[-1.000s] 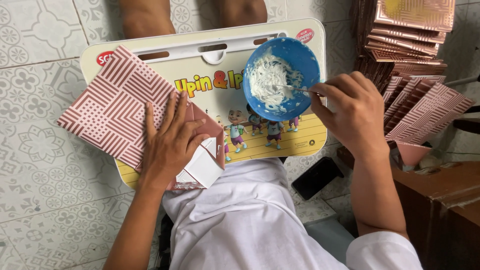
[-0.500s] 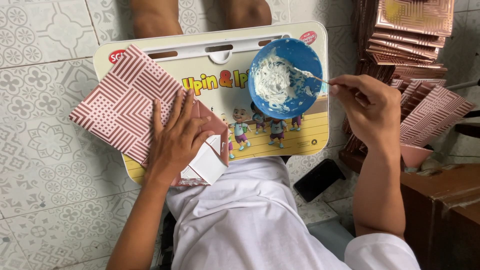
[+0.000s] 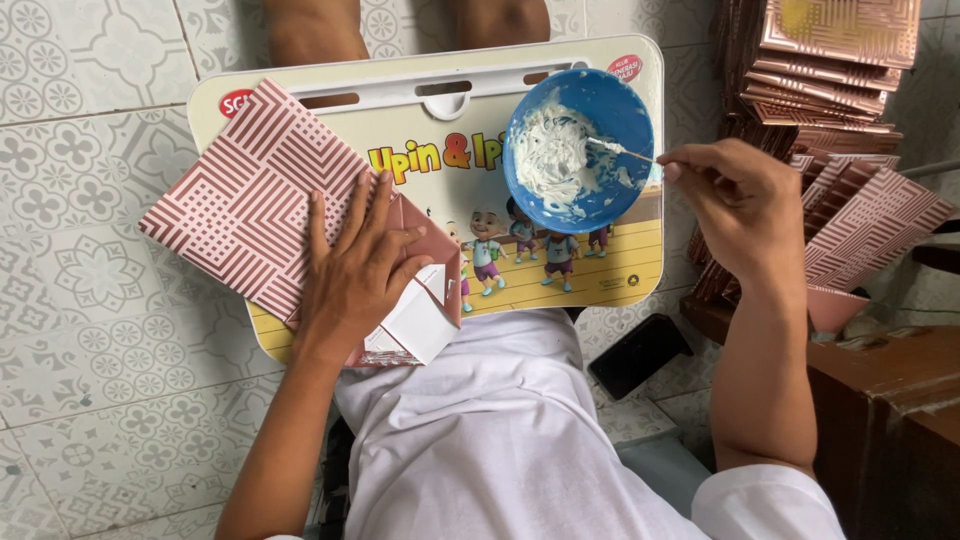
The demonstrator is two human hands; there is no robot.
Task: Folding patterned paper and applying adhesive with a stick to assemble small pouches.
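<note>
My left hand lies flat on a pink geometric-patterned paper bag, pressing its folded bottom flaps against a yellow lap tray with cartoon figures. My right hand pinches a thin stick whose tip rests in white paste inside a blue bowl at the tray's far right corner. The bag's white inner paper shows at the open flap near my wrist.
Stacks of folded pink patterned bags are piled at the right, more fanned out below them. A black phone lies on the tiled floor by my leg. A brown wooden surface sits at lower right.
My right hand has pulled back to the right, drawing the stick from the bowl's middle to its right rim. My left hand stays pressed on the bag.
</note>
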